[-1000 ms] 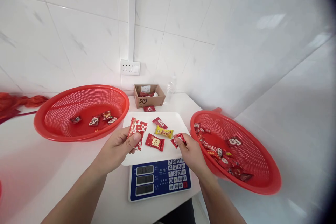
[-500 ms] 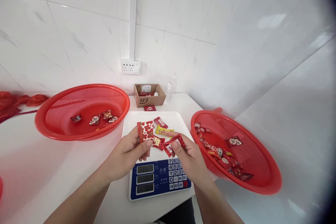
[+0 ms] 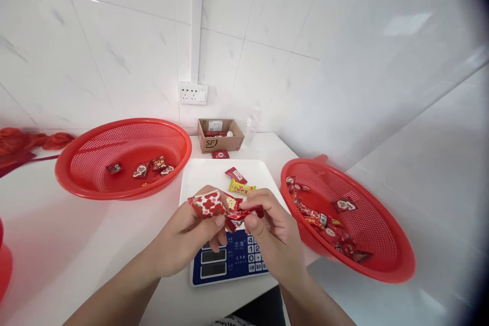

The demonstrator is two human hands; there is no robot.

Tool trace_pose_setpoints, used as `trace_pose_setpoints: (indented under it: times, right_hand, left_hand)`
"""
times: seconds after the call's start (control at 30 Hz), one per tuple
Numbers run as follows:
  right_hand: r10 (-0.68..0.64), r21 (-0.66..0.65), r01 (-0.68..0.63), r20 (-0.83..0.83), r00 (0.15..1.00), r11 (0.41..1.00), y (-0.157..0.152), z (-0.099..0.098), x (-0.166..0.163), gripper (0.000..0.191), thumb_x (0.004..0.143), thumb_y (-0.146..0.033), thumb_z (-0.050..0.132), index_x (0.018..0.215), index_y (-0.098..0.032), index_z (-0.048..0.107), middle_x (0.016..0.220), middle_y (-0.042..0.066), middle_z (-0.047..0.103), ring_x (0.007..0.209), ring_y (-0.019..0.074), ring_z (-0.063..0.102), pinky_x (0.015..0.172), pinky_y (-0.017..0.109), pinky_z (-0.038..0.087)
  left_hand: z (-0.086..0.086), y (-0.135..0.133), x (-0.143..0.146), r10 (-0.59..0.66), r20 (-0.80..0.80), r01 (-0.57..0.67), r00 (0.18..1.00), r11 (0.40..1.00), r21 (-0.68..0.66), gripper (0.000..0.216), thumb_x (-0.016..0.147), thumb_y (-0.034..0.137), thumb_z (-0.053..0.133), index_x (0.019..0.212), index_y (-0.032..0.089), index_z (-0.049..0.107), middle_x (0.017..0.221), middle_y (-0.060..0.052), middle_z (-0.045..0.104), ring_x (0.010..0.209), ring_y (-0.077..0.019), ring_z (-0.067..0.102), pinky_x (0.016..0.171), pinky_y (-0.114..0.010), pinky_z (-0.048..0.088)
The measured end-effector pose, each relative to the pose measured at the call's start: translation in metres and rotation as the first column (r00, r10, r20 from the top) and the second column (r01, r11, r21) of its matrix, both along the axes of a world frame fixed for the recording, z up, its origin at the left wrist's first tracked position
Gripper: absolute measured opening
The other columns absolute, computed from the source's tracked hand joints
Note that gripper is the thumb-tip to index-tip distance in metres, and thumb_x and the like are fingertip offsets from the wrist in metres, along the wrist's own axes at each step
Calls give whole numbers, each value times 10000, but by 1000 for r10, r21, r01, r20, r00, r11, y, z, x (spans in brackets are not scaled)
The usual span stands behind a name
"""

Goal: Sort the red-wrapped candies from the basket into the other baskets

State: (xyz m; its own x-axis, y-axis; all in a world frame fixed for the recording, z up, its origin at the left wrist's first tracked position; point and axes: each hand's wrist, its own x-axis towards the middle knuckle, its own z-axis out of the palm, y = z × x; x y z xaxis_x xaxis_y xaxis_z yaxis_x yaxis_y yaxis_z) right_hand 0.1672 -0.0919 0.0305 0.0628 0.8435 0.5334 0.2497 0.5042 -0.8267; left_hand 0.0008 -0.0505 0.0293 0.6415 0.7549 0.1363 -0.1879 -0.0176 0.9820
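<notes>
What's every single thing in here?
Tiled walls: two, white, behind, right
Socket: one, white, wall
Table: one, white, below
Scale: one, white and blue, middle
SF carton: one, brown, behind scale
Bottle: one, clear, beside carton
Loose packet: one, red, before carton
Colanders: two, red, left and right
Packets: many, mostly red, colanders and carton
Bundle: unclear, red, far left
Cropped object: unclear, red, left edge
Tray packets: three, pink, yellow, red, scale
Flowered packet: one, red and white, left hand
Shiny packet: at least one, red, right hand
Clothing: some, black, bottom
left hand, right hand: one each, over scale
</notes>
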Motion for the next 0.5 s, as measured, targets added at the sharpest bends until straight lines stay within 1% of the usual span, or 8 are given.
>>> trace_pose_setpoints:
  times: [0.07, 0.13, 0.23, 0.3, 0.37, 0.43, 0.5]
  right_hand:
    - [-10, 3, 10, -5, 1000, 1000, 1, 0, -4, 131, 861, -373, 573, 868, -258, 635, 807, 4, 592, 756, 143, 568, 682, 276, 486]
    - [-1, -39, -1, -39, 999, 999, 0, -1, -8, 139, 857, -383, 575, 864, -254, 628, 797, -1, 590, 733, 133, 570, 656, 257, 486]
    - [37, -129, -54, -132, 991, 990, -2, -1, -12, 179, 853, -421, 570, 876, -247, 601, 760, -8, 592, 631, 112, 554, 557, 226, 471]
    - [85, -191, -118, -175, 981, 975, -3, 0, -13, 234, 844, -474, 560, 870, -242, 573, 681, -26, 573, 525, 96, 506, 480, 212, 435]
    - [160, -247, -197, -163, 974, 949, -5, 2, -13, 307, 856, -528, 507, 807, -230, 559, 598, -38, 539, 474, 92, 465, 443, 209, 396]
    - [233, -290, -261, -129, 964, 921, -8, 3, -12, 393, 890, -545, 421, 720, -215, 552, 564, -27, 527, 485, 99, 457, 447, 217, 379]
    - [287, -304, -311, -122, 950, 900, -11, 3, -11, 446, 918, -526, 363, 659, -209, 538, 568, -10, 537, 516, 108, 469, 475, 230, 386]
  left_hand:
    - [2, -2, 2, -34, 7, 34, 999, 999, -5, 172, 864, 365, 554, 839, 198, 518, 639, 33, 532, 559, -94, 534, 495, -195, 490]
    - [2, -3, 4, -31, 11, 31, 999, 999, -13, 182, 842, 351, 591, 798, 195, 510, 638, 41, 502, 555, -83, 508, 475, -178, 483]
    - [1, -4, 4, -1, 42, 4, 999, 998, -58, 171, 836, 323, 609, 822, 203, 489, 675, 39, 539, 538, -71, 510, 447, -161, 463]
    - [1, -5, 2, -7, 79, 15, 997, 994, -105, 177, 841, 323, 605, 851, 214, 466, 672, 42, 563, 509, -64, 512, 424, -148, 442]
    - [2, -6, 0, -33, 115, 49, 993, 989, -139, 189, 842, 319, 608, 855, 220, 447, 657, 47, 573, 495, -60, 510, 420, -140, 431]
    - [3, -7, -2, -60, 149, 84, 987, 983, -161, 194, 844, 313, 608, 856, 226, 435, 651, 47, 585, 495, -58, 511, 425, -134, 423]
    - [3, -9, -4, -89, 171, 119, 981, 977, -179, 202, 840, 314, 613, 862, 228, 431, 656, 41, 596, 505, -65, 519, 429, -136, 420]
